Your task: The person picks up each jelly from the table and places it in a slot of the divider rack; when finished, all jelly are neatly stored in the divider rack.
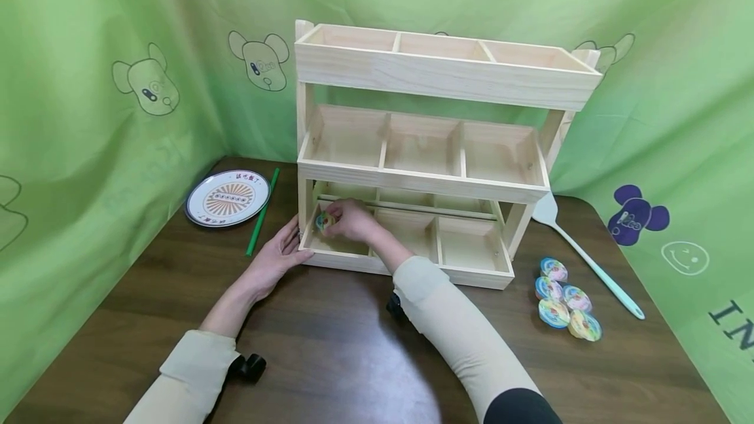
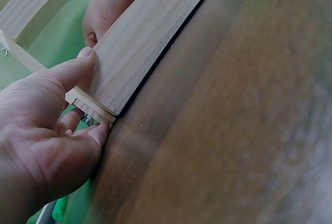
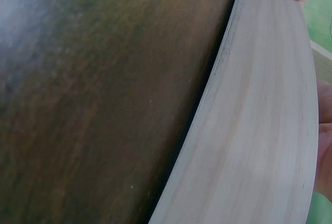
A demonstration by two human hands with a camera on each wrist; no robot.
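- Nearest us, at 4 o'clock from the head view's middle, five small round cups with colourful printed lids [image 1: 554, 313] lie grouped on the dark brown wooden table [image 1: 330, 345].
- At 8 o'clock, we see the left hand [image 1: 275, 265] gripping the lower left corner of the pale three-tier wooden shelf [image 1: 412, 272], thumb on the front board; some fingertips are hidden behind the end piece.
- Toward 7 o'clock, the right hand [image 1: 352, 220] pinches one small cup with a colourful lid [image 1: 321, 220] inside the bottom tray's left compartment. We judge the placing to be early: this cup is at the shelf but not yet released, and five are left.
- The right hand hides part of that compartment, and neither wrist view shows us the held cup.
- Farther, between 3 and 4 o'clock, the shelf leg covers part of the pale blue long-handled spatula [image 1: 589, 260].
- Farthest, toward 1 o'clock, we cannot see the floors of the top tray [image 1: 448, 77] behind its front board.
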